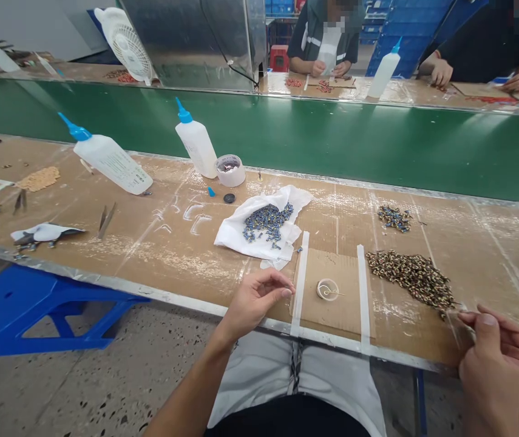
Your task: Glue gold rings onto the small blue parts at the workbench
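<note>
My left hand (255, 298) hovers at the left edge of a taped cardboard piece (332, 264), thumb and forefinger closed in a pinch. What it holds, if anything, is too small to name. On that cardboard stands a small round clear cup (328, 290) with a thin stick or wire across its rim. At the near right end of a heap of small dark multicoloured parts (411, 279) is my right hand (498, 343), its fingers pressed together. Whether a part sits in its fingertips cannot be made out. Small blue parts (266, 221) lie on a white cloth or paper (232, 233).
Behind the cloth are a white squeeze bottle (198, 149), another tilted bottle (113, 164) and a tape roll (230, 173). Tweezers (106, 220) lie leftward. More blue parts (394, 218) lie right. A green conveyor belt (286, 133) runs beyond; two people work across it. A blue stool (40, 309) stands below.
</note>
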`<state>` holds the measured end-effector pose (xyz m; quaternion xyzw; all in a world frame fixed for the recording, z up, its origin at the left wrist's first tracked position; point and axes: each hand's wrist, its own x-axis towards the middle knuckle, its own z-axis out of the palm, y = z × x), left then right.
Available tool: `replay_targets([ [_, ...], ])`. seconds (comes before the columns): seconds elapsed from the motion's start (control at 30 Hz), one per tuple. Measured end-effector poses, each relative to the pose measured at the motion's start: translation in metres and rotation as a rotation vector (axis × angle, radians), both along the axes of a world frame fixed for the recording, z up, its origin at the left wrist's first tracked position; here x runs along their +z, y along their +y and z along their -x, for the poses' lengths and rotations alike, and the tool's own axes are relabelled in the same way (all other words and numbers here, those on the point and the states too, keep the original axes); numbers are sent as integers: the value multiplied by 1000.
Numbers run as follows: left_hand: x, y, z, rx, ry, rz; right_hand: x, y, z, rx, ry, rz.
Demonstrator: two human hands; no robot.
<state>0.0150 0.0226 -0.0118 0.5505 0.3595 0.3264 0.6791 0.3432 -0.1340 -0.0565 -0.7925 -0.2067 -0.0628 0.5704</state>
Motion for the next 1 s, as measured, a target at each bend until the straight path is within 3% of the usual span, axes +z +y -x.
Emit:
replay_targets([
  [0.07,-3,-3,-2,-8,-22,30,5,0,13,-12,-71,-60],
  [0.13,-6,-7,-6,-42,-34,60,9,2,30,94,-93,-60],
  [0.3,-7,-18,-19,-150,-55,121,16,24,82,765,88,150],
  [0.37,-7,-21,-24,-180,-94,179,18,37,98,927,195,214],
  [0.53,-10,-21,-27,-214,-171,289,18,55,113,929,338,197],
  [0.7,-11,-17,-24,-217,-157,272,21,58,108,944,231,185],
  [0.83,-10,-14,-27,-247,-100,166,28,65,110,980,55,197],
  [1.0,-13,-12,-29,-302,25,-115,30,79,114,1027,-169,209],
])
